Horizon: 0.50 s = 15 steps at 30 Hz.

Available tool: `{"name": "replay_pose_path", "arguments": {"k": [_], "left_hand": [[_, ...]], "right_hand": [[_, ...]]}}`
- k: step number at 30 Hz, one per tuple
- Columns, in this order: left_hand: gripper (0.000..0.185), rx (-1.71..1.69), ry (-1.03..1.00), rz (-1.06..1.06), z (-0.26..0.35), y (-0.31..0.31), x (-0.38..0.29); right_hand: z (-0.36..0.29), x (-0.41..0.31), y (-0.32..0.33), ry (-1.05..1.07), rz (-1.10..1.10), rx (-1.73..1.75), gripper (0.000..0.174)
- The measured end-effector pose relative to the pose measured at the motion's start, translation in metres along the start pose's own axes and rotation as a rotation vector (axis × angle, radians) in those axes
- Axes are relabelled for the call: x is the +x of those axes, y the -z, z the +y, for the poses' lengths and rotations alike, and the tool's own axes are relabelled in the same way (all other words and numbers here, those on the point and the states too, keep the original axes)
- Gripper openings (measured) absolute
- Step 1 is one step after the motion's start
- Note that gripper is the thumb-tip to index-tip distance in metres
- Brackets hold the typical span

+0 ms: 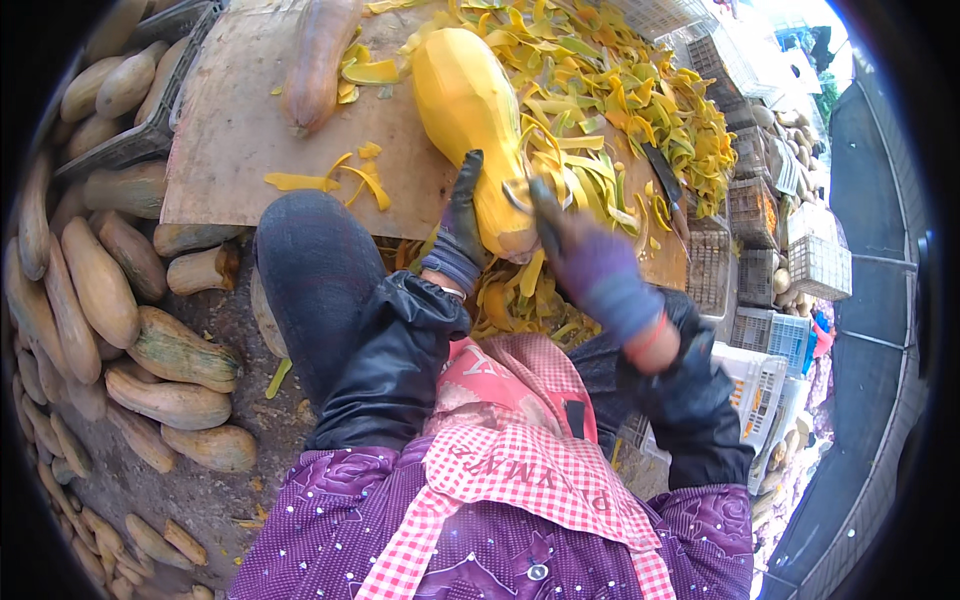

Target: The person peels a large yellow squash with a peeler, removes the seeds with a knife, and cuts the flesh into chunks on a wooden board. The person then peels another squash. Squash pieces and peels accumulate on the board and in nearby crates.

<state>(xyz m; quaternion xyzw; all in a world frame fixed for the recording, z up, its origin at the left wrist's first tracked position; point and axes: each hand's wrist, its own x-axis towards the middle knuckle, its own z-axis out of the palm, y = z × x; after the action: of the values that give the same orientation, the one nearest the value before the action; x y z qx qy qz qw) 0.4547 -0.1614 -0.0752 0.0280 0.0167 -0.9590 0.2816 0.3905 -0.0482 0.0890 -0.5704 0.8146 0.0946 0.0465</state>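
Note:
A mostly peeled, bright yellow squash [469, 97] lies along the wooden board [232, 150], its narrow end towards me. My gloved left hand [463, 217] grips the narrow end from its left side. My right hand [574, 247], gloved and blurred, is closed around a peeler [517, 196], whose curved metal part lies against the squash near that end. An unpeeled squash [315, 67] rests on the board at the upper left. Peelings [600, 90] are heaped on the right of the board, and a knife with a dark blade [661, 174] lies at their edge.
Many unpeeled squashes [101, 281] lie on the ground at the left, below a grey crate [161, 120] holding more. Stacked plastic crates [709, 262] line the right side. Peelings [499, 307] have gathered below the board's near edge, between my knees.

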Motion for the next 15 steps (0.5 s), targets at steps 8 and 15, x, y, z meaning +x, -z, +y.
{"name": "replay_pose_path", "arguments": {"k": [8,15], "left_hand": [[0.064,0.094,-0.027,0.138,0.005,-0.011,0.002],[0.058,0.140,-0.043,0.227,-0.004,-0.010,0.006]], "right_hand": [[0.013,-0.079,-0.025,-0.227,0.083,0.194,0.045],[-0.004,-0.044,0.021,-0.005,-0.114,-0.088,0.046]]}}
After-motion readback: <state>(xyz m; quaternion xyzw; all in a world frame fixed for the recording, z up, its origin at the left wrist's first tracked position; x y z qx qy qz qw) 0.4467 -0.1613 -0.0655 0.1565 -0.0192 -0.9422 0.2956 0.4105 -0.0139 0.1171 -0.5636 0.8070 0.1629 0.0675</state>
